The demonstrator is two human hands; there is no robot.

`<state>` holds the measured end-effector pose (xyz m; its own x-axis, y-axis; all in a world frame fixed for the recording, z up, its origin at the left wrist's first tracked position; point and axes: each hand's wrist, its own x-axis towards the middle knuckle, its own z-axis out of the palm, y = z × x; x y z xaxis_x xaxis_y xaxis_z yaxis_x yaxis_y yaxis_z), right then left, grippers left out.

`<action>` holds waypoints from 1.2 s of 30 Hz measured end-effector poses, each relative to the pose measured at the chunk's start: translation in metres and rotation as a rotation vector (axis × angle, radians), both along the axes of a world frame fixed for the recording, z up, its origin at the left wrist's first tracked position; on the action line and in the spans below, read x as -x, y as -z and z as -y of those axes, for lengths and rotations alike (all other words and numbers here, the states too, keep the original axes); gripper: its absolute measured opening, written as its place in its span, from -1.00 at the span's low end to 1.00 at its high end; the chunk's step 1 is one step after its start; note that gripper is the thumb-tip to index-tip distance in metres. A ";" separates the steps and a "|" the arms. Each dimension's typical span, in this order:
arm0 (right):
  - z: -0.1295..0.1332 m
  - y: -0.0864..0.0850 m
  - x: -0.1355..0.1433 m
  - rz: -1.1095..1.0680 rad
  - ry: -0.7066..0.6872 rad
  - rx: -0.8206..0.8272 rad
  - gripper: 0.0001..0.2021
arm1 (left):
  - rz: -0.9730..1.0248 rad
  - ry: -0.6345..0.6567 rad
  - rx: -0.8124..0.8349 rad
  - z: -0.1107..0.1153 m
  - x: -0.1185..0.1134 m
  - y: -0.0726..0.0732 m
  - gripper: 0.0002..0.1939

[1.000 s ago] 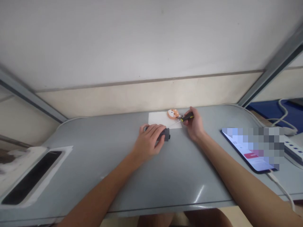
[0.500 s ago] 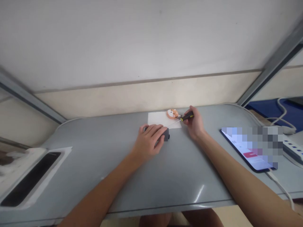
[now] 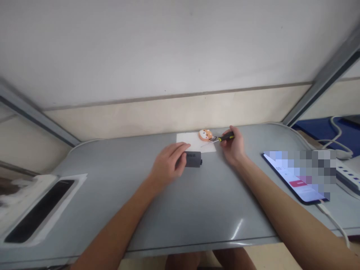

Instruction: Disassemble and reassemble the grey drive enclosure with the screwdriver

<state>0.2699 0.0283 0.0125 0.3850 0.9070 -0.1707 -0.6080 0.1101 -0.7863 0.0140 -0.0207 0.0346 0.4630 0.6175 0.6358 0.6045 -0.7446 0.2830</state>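
A small dark grey box (image 3: 193, 159) with a row of slots along its top and a black knob at its right end lies on the desk. My left hand (image 3: 169, 160) is closed about its left end, thumb on the near side and fingers reaching over the far side; that end is hidden. In my right hand (image 3: 234, 147) is a screwdriver (image 3: 225, 137) with a black and yellow handle. Its thin shaft points left, the tip over a white paper (image 3: 187, 138) beyond the box. An orange and white animal-face trinket (image 3: 205, 135) sits on the paper's right part.
A lit phone (image 3: 292, 180) with a cable lies at the right, beside a white power strip (image 3: 347, 176). At the left, a black phone-like slab (image 3: 39, 212) rests on white sheets. The wall (image 3: 174, 116) stands behind the grey desk (image 3: 197, 210).
My left hand has slid left along the grey box, uncovering its slotted top. My right hand has moved slightly right with the screwdriver, drawing the tip away from the box.
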 end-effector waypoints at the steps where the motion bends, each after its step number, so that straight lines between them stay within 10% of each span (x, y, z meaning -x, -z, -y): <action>1: 0.000 0.001 0.000 -0.005 0.002 0.000 -0.64 | 0.067 -0.021 0.052 -0.003 0.004 -0.001 -0.69; 10: 0.000 0.001 0.002 -0.024 0.021 0.008 -0.67 | 0.441 0.055 0.627 -0.028 0.023 0.005 -0.82; 36: 0.001 -0.001 0.001 -0.025 0.034 -0.015 -0.72 | 0.075 0.210 0.700 -0.008 0.011 -0.010 -0.67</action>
<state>0.2687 0.0276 0.0133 0.4116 0.8959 -0.1671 -0.6230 0.1428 -0.7691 0.0031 -0.0130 0.0447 0.5872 0.7936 0.1592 0.4293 -0.4721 0.7699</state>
